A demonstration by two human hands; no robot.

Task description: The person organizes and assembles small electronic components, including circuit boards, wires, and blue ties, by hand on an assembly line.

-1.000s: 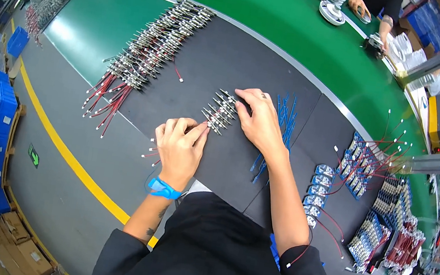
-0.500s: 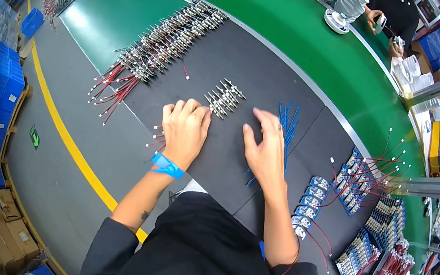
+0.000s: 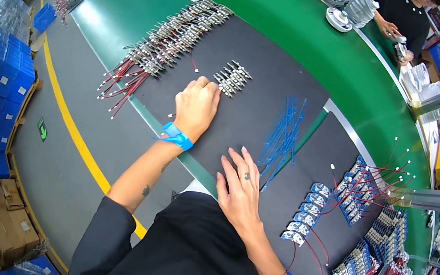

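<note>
Right hand (image 3: 238, 192) had just drawn back; the curled left hand (image 3: 197, 106), any pinch hidden, seemingly steadied the silvery cluster (image 3: 233, 78) just beyond its fingers, while loosely spread right fingers (image 3: 247, 163), blue strips (image 3: 284, 133) beyond them, needed closing for any grip.

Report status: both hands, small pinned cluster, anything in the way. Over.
Left hand at small pinned cluster, grip hidden. Right hand open. Cluster on dark mat. Blue strips to its right, apart from both hands.
</note>
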